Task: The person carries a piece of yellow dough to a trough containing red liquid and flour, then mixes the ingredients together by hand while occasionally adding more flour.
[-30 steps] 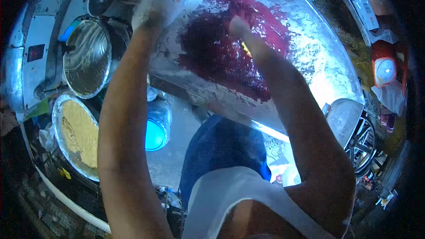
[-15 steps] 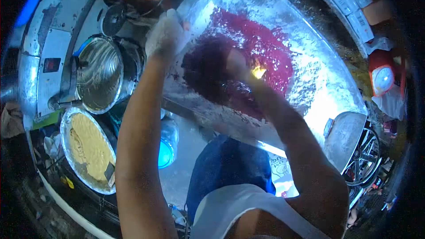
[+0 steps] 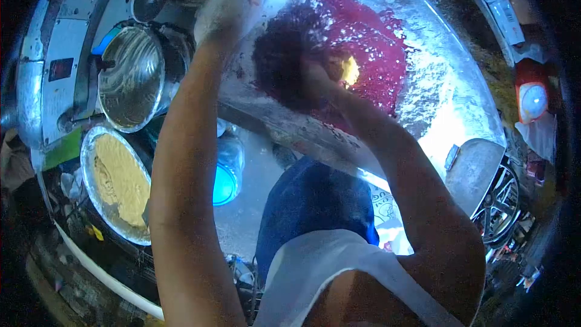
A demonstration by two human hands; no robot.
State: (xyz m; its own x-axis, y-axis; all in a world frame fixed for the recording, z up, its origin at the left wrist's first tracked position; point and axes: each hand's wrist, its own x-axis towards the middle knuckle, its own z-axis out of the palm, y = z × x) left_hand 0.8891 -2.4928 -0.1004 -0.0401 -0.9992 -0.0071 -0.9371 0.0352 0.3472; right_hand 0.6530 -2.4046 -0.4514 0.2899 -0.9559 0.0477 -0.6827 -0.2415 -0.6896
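Observation:
A dark red, wet-looking mass (image 3: pixel 375 42) is spread over a pale, frosty-looking work surface (image 3: pixel 448 79). My right hand (image 3: pixel 318 79) is over the dark part of the mass, blurred and in shadow, so its fingers cannot be made out. Just right of it a small yellow patch of light lies on the red. At the upper left edge of the surface is my left hand (image 3: pixel 224 15), whitish as if coated, its fingers bent together; what they hold, if anything, is hidden.
On the left stand an open metal pot (image 3: pixel 132 79) and an oval tub (image 3: pixel 91 188) of yellowish paste. A blue-lit container (image 3: pixel 227 184) is below the surface. At right are a metal scoop-like piece (image 3: pixel 475 172), a spoked wheel (image 3: pixel 501 206) and boxes (image 3: pixel 505 18).
The view has shifted, so most surroundings sit higher in the picture. My right hand has moved slightly left over the dark mass. My left hand stays near the surface's upper left edge.

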